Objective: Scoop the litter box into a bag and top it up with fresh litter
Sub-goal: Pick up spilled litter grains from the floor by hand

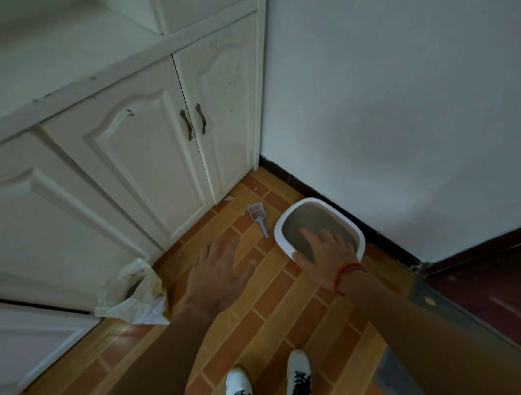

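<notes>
A white litter box (285, 217) with dark litter sits on the floor against the right wall. Just left of it lies a small blue slotted scoop (257, 214), handle pointing toward me. A crumpled pale plastic bag (136, 293) with its mouth open rests against the cabinet at the left. My right hand (324, 254) hangs above the near side of the litter box, fingers spread and holding nothing. My left hand (220, 272) is stretched out over the floor between the bag and the box, fingers straight, also holding nothing.
White cabinet doors (143, 150) with dark handles line the left side. A white wall with a dark skirting board (331, 198) runs along the right, and a dark door (492, 272) stands at the far right. My white shoes (268, 387) stand on the orange tiled floor.
</notes>
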Motion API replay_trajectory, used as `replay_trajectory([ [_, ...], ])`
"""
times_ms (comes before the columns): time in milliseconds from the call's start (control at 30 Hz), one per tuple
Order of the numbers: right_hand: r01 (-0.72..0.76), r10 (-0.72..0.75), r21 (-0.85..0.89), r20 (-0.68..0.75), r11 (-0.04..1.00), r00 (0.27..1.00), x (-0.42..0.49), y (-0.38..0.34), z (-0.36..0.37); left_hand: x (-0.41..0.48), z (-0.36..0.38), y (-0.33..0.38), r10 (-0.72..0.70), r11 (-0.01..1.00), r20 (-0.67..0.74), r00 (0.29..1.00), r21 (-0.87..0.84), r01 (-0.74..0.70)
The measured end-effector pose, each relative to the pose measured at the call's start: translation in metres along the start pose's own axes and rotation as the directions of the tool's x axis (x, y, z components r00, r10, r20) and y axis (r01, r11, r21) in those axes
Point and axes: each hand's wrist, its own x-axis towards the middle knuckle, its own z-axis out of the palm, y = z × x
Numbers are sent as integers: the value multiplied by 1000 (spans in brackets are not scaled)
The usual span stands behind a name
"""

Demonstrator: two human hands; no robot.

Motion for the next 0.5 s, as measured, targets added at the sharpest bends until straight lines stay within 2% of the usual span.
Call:
replay_trajectory([
  [267,33,-25,-57,121,998,992,50,45,105,19,106,-31,-104,995,100,990,13,103],
  [500,20,-14,-28,198,999,980,114,82,253,54,248,-78,-152,988,134,979,2,153],
])
